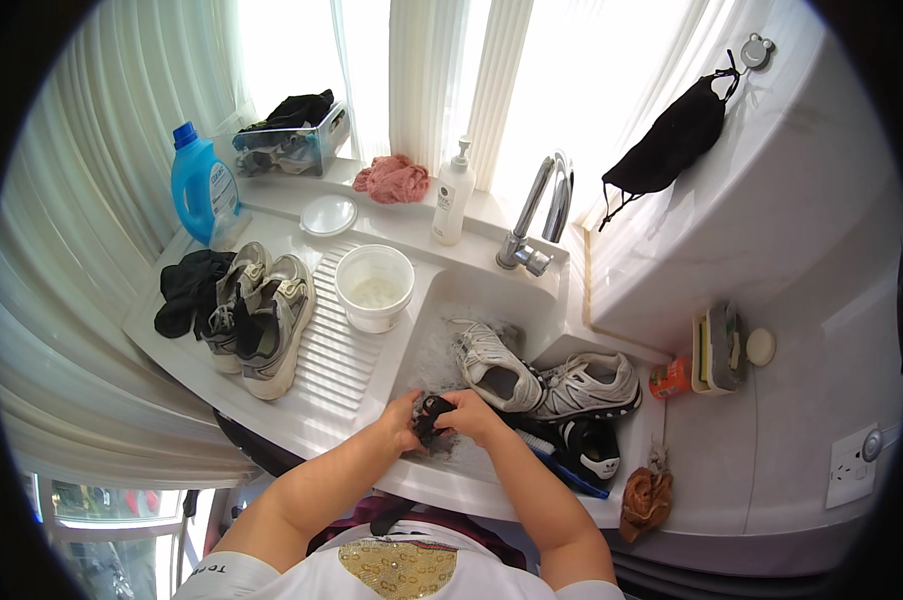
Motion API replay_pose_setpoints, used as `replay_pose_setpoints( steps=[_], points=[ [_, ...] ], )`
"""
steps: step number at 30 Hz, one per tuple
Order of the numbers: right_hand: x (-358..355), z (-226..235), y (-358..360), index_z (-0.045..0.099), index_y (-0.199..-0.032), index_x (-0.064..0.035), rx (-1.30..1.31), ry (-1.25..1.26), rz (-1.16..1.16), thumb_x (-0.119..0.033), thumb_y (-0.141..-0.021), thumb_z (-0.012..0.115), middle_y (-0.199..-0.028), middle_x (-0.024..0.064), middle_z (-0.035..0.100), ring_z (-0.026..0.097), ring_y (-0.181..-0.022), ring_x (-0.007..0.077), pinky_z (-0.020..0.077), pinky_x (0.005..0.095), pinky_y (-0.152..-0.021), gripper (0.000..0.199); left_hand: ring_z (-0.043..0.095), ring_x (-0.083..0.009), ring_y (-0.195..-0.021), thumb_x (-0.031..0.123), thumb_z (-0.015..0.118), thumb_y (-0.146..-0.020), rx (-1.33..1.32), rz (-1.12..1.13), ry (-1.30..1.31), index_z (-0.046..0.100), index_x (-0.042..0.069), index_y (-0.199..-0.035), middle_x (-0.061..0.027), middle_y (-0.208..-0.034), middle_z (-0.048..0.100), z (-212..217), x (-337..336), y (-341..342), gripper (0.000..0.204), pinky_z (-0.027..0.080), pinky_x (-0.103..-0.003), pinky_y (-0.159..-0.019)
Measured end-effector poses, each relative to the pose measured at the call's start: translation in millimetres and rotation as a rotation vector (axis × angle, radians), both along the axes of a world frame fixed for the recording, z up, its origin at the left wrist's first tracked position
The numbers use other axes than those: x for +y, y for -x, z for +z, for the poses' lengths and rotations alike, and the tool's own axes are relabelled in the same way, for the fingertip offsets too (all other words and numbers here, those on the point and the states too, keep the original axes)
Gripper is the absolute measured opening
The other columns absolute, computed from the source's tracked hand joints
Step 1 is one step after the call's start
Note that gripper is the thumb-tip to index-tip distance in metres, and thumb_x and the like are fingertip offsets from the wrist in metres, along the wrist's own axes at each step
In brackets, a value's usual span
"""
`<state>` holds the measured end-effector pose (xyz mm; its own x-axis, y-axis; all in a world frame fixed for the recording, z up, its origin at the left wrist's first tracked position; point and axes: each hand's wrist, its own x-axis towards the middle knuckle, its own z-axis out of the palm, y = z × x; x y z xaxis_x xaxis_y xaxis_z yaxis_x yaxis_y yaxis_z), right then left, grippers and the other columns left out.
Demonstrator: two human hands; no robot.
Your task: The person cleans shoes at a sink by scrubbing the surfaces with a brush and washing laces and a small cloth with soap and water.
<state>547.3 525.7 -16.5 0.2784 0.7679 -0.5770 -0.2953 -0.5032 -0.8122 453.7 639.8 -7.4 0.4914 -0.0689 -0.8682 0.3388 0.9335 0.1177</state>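
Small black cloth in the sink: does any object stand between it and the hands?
Nothing visible does: the left hand and right hand both touch the small black cloth in the white sink. A grey-white shoe lies beyond the right hand, not between.

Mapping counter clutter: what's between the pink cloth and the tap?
A white pump bottle stands between the pink cloth and the tap, in the head view.

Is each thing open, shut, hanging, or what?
Small black item, kind unclear: held by left hand and right hand
White plastic bucket: open
Round white lid: off, lying flat
Blue plastic jug: upright, capped
White pump bottle: upright
Black cloth mask: hanging
Shiny metal tap: no stream visible
Pink cloth: crumpled
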Motion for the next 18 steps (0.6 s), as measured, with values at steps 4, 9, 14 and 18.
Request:
replay_pose_setpoints(
  steps=[4, 9, 14, 18],
  points=[
    [-9.4, 35.3, -5.9, 0.059, -0.098, 0.0033, 0.324, -0.254, -0.266, 0.005, -0.069, 0.059, -0.091, 0.0101, 0.062, 0.062, -0.075, 0.0182, 0.052, 0.0319, -0.065, 0.029, 0.057, -0.0176, -0.075, 0.023, 0.04, -0.093, -0.28, 0.014, -0.067, 0.053, 0.008, -0.1, -0.0065, -0.089, 0.057, -23.4, -1.4, -3.2, 0.021, 0.047, -0.032, -0.058],
    [-1.7, 27.0, -0.2, 0.059, -0.09, -0.0041, 0.01, -0.279, -0.803, -0.015, -0.08, 0.058, -0.079, 0.0015, 0.059, 0.054, -0.065, 0.0114, 0.0442, 0.0248, -0.059, 0.015, 0.055, -0.0156, -0.072, 0.015, 0.049, -0.086, -0.336, 0.074, -0.292, 0.056, 0.008, -0.099, -0.0047, -0.084, 0.059, 22.2, -14.7, -16.2, 0.016, 0.043, -0.028, -0.06],
    [1.3, -4.9, 10.5, 0.058, -0.101, -0.013, 0.58, -0.512, -0.956, -0.034, -0.085, 0.054, -0.088, 0.0002, 0.06, 0.056, -0.078, 0.0135, 0.0449, 0.0274, -0.065, 0.027, 0.056, -0.0173, -0.078, 0.014, 0.049, -0.085, -0.386, 0.048, -0.216, 0.057, 0.006, -0.095, -0.0062, -0.085, 0.06, 38.2, -23.9, -22.6, 0.015, 0.043, -0.029, -0.062],
    [0.8, 14.3, 13.6, 0.058, -0.101, -0.0073, 0.719, -0.529, -0.949, -0.025, -0.085, 0.053, -0.09, 0.0057, 0.061, 0.058, -0.083, 0.018, 0.0479, 0.0282, -0.071, 0.024, 0.055, -0.0175, -0.079, 0.018, 0.046, -0.086, -0.388, 0.027, -0.166, 0.058, 0.007, -0.094, -0.0065, -0.089, 0.06, 35.8, -22.8, -24.3, 0.018, 0.042, -0.03, -0.06]
  ],
)
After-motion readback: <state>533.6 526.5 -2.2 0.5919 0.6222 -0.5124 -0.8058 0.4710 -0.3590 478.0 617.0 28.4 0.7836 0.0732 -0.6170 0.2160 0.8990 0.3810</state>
